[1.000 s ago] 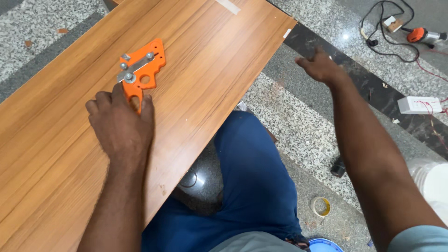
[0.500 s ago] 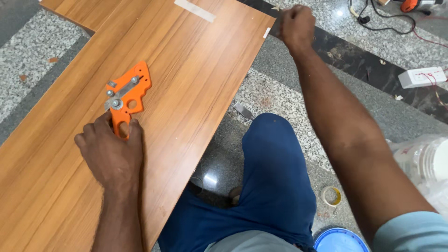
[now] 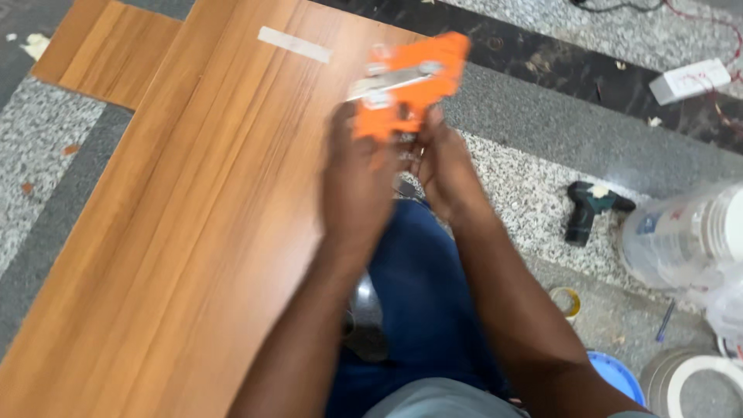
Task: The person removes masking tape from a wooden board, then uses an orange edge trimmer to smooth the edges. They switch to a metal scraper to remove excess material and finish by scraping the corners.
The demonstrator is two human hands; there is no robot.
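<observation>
The fingers of the left hand (image 3: 360, 182) are curled shut around the lower part of an orange plastic jig (image 3: 406, 85), and the fingers of the right hand (image 3: 445, 166) close on the same part from the other side, so both hands grip it together. The jig is held up in the air, blurred, above the right edge of the wooden panel (image 3: 193, 232), near that panel's far right corner. A grey metal bar (image 3: 395, 77) runs across the jig's upper face.

The panel is a long board of brown wood grain that lies on the floor and runs from the near left to the far middle. A strip of pale tape (image 3: 294, 44) is stuck close to its far edge. A second, smaller wooden piece (image 3: 104, 54) lies just beside its far left side.

Below the hands the person's blue trouser leg (image 3: 418, 302) shows. On the speckled stone floor (image 3: 534, 193) to the right lies a dark green cordless drill (image 3: 588, 209), with clear plastic containers (image 3: 685, 236) near it. A white box (image 3: 689, 80) lies farther off, at the far right.
</observation>
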